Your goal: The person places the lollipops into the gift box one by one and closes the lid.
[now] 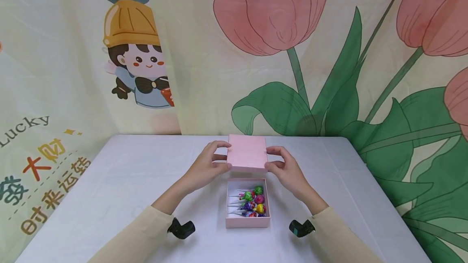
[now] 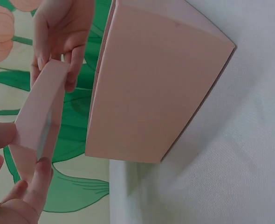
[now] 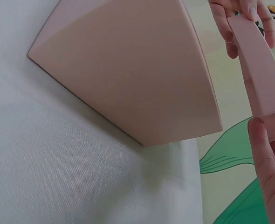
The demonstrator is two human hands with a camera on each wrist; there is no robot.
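Note:
A pink box lid is held level in the air, just beyond a matching open box on the table. My left hand grips the lid's left edge between thumb and fingers. Its right edge is pinched by my right hand. Inside the box lie several wrapped lollipops, their colourful heads toward the right and white sticks pointing left. Both wrist views show the lid raised off the table, its hollow side down, with the box standing close by; the lollipops are hidden there.
A white cloth covers the table. Behind it hangs a backdrop printed with tulips and a cartoon figure. Black wrist devices sit by both sleeves, on either side of the box.

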